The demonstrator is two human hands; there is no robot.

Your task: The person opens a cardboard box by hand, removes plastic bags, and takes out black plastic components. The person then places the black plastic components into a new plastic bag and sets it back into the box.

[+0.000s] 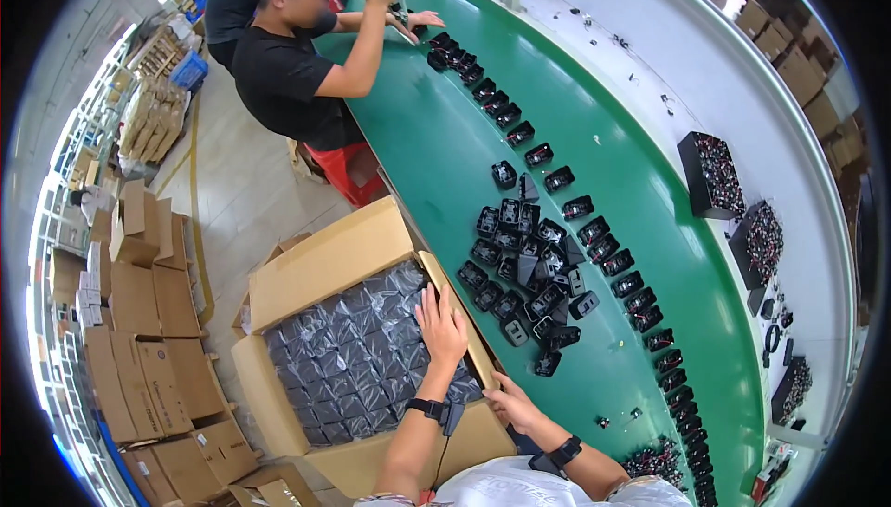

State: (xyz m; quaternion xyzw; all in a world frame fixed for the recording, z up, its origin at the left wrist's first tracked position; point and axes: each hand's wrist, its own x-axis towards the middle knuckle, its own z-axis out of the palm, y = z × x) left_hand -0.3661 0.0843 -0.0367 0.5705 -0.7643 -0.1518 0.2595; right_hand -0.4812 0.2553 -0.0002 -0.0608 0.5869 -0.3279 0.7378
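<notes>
The left hand (444, 326) lies over the inner edge of a corrugated cardboard carton (329, 261), its grip loose, long fingers extended and holding nothing. The right hand (512, 403) curls at the near end of the carton's stiff tan side flap (473, 340), thumb and fingers at its edge; how firmly its grip closes, I cannot tell. Inside the carton, dark boxy blocks (343, 354) sit in tight rows, wrapped in crinkled, glossy clear film.

Beside the carton, the smooth green counter (418, 149) carries a jumbled pile of hollow black plastic housings (546, 301), round-cornered and moulded. Beyond them, a curving line of open black shells (627, 284) shows thin red wires. Farther along, a co-worker (288, 80) in a black shirt raises one arm over the counter.
</notes>
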